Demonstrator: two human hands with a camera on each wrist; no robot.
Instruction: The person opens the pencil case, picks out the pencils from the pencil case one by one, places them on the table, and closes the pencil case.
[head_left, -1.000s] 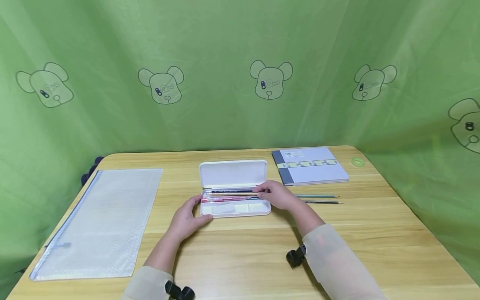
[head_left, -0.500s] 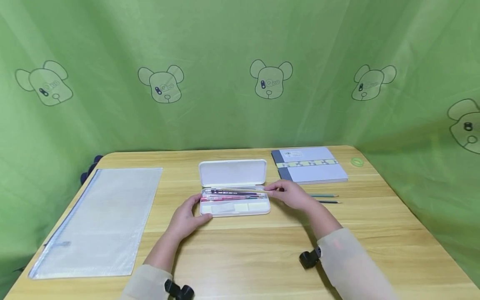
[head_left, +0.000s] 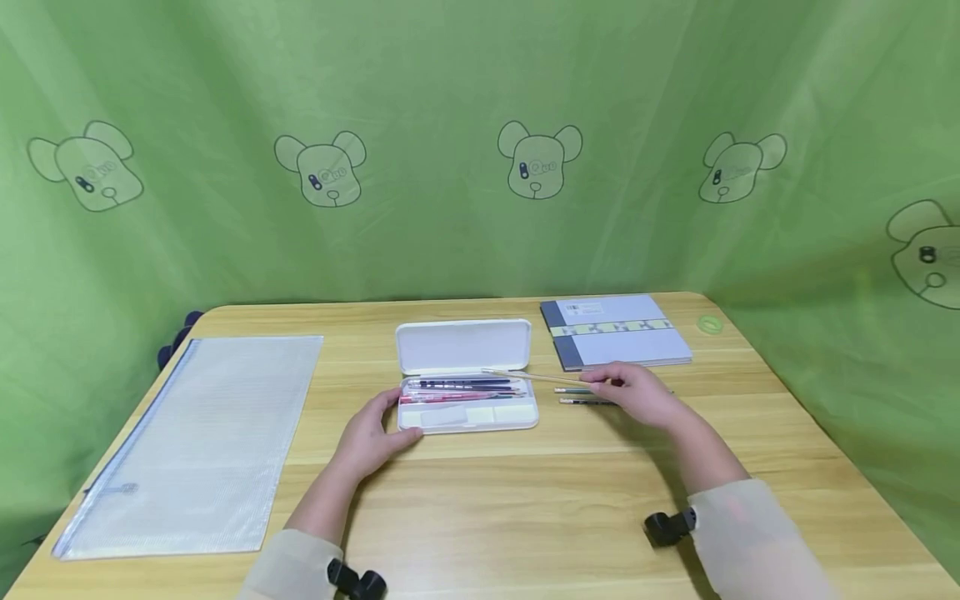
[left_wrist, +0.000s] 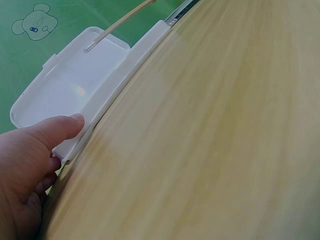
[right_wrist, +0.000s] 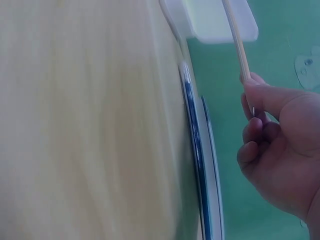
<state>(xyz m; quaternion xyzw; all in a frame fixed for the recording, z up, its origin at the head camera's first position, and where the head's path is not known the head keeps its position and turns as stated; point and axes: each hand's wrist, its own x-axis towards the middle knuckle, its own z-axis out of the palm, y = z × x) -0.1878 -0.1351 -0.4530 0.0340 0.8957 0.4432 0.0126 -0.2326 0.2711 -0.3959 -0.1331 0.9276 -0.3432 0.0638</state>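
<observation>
The pencil (right_wrist: pixel 237 45), end partly hidden, is pinched by the right hand (head_left: pixel 628 392) while the left hand (head_left: pixel 367 435) grips the case (head_left: pixel 463 348).

White pencil case (head_left: pixel 462 348), lid raised, flat on the table (head_left: pixel 480 517); slim tan pencil (head_left: pixel 551 379) aloft, one end over the case.

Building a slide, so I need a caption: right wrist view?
Right hand pinching a pale pencil, white case beyond.

Both forearms (head_left: pixel 327 504) extend forward, the left grip (head_left: pixel 370 435) clasping with thumb (left_wrist: pixel 60 128) spread, the right grip (head_left: pixel 636 395) pinching.
</observation>
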